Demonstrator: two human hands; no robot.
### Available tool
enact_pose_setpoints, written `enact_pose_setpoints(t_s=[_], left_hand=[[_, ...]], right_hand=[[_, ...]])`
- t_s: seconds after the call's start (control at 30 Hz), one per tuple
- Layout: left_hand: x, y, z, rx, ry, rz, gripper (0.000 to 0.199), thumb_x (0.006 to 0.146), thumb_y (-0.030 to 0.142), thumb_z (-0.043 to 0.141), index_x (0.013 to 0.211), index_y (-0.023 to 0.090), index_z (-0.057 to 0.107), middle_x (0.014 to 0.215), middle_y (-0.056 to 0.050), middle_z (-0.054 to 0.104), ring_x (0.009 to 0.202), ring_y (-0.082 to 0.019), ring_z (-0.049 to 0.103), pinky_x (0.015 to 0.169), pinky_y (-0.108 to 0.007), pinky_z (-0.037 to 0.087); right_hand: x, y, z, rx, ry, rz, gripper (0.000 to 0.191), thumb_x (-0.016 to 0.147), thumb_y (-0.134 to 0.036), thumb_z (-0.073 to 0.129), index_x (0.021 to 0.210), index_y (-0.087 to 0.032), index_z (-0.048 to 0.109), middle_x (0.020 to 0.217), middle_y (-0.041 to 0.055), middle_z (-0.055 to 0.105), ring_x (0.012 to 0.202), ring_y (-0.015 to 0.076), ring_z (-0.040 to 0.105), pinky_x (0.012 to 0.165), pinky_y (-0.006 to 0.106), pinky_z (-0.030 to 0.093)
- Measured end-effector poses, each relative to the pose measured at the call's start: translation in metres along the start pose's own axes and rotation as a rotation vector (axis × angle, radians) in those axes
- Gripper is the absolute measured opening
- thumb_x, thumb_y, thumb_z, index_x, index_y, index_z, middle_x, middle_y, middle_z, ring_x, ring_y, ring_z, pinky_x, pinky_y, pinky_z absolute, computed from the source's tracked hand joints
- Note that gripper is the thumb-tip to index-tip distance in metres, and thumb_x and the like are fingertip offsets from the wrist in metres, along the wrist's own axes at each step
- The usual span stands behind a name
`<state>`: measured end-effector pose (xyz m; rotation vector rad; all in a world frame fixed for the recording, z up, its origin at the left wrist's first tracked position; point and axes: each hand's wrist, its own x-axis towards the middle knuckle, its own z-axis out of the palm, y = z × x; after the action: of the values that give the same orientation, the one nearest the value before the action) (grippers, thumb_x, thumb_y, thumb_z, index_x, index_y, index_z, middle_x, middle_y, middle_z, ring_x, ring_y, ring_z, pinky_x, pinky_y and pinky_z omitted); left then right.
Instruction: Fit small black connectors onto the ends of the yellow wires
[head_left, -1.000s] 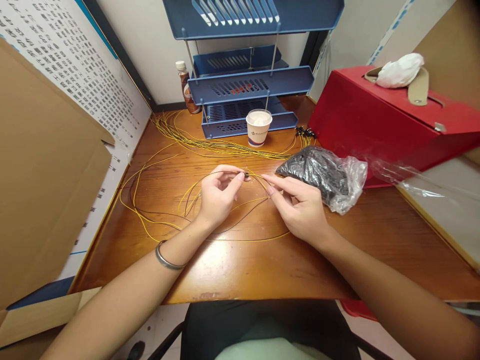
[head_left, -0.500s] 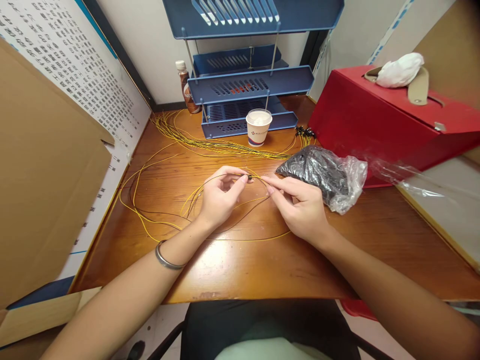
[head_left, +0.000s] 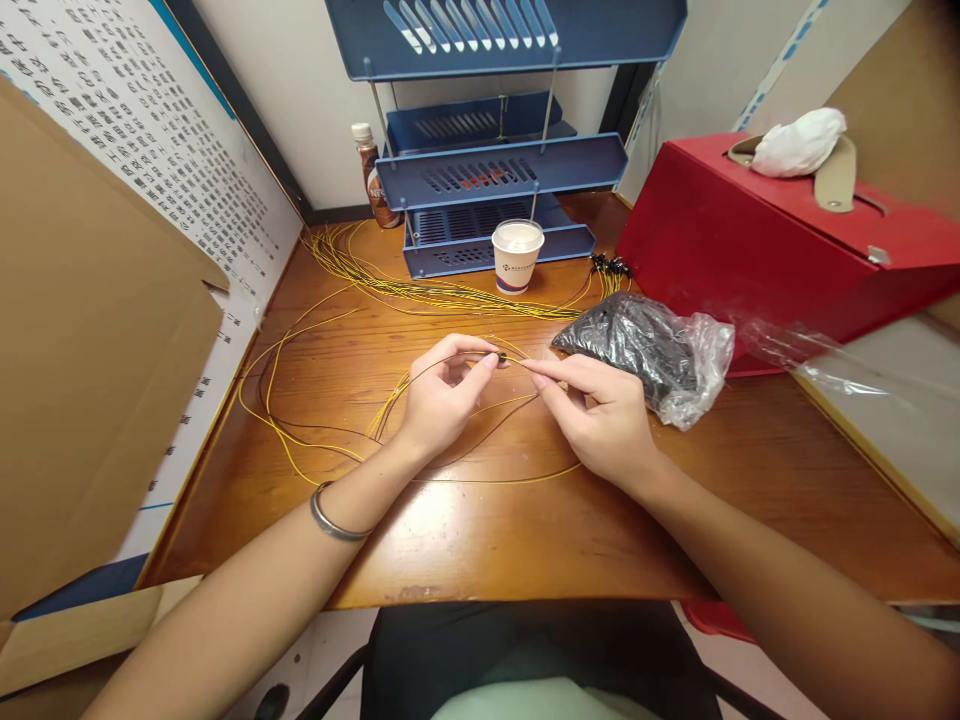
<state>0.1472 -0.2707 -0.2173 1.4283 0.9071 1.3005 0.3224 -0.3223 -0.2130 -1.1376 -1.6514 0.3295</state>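
Note:
Between thumb and fingertips, my left hand point(head_left: 444, 395) pinches a small black connector point(head_left: 502, 358). Thin yellow and dark wires run from it on both sides. Just to its right, my right hand point(head_left: 596, 410) is closed in a pinch on a yellow wire point(head_left: 517, 357). Loops of loose wire point(head_left: 279, 425) lie on the table to the left and pass beneath my hands. Close beyond my right hand rests a clear plastic bag point(head_left: 645, 345) full of small black pieces too fine to make out.
A bundle of yellow and dark wires point(head_left: 450, 295) with black ends point(head_left: 611, 266) stretches across the back of the wooden table point(head_left: 480, 540). Behind it stand a paper cup point(head_left: 517, 258), a blue rack point(head_left: 502, 170) and a bottle point(head_left: 373, 180). A red box point(head_left: 750, 260) sits at right, cardboard point(head_left: 97, 350) at left.
Both hands stay nearly in place. The black connector shows slightly more beyond my left fingertips, and the wires near it have shifted a little.

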Motion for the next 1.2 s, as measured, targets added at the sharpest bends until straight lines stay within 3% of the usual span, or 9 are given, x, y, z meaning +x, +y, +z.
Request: enact_pose_setpoints(t_s=[0.23, 0.83, 1.2], left_hand=[[-0.0009, 0.0009, -0.0006, 0.015, -0.03, -0.001, 0.024, 0.08, 0.037, 0.081, 0.086, 0.016, 0.07, 0.073, -0.003, 0.071, 0.047, -0.007, 0.052, 0.042, -0.019, 0.042], [-0.0034, 0.0029, 0.0002, 0.068, -0.115, 0.019, 0.012, 0.083, 0.028, 0.076, 0.087, 0.017, 0.073, 0.084, -0.007, 0.076, 0.068, -0.015, 0.068, 0.049, -0.021, 0.048], [-0.0011, -0.0009, -0.0006, 0.007, -0.012, 0.021, 0.02, 0.081, 0.034, 0.079, 0.087, 0.016, 0.071, 0.072, -0.004, 0.073, 0.049, -0.009, 0.058, 0.042, -0.018, 0.046]], right_hand=[[0.0, -0.0002, 0.0003, -0.006, -0.006, 0.008, 0.023, 0.092, -0.015, 0.063, 0.101, -0.018, 0.084, 0.067, 0.0005, 0.066, 0.055, 0.0104, 0.047, 0.054, 0.026, 0.041], [-0.0006, 0.0007, 0.0003, -0.02, -0.026, 0.018, 0.024, 0.092, -0.015, 0.062, 0.102, -0.018, 0.083, 0.066, 0.0003, 0.065, 0.054, 0.0103, 0.047, 0.053, 0.025, 0.039], [-0.0015, 0.001, 0.0015, -0.02, -0.03, 0.012, 0.024, 0.093, -0.016, 0.063, 0.105, -0.016, 0.083, 0.064, -0.0004, 0.063, 0.054, 0.0102, 0.046, 0.053, 0.025, 0.04]])
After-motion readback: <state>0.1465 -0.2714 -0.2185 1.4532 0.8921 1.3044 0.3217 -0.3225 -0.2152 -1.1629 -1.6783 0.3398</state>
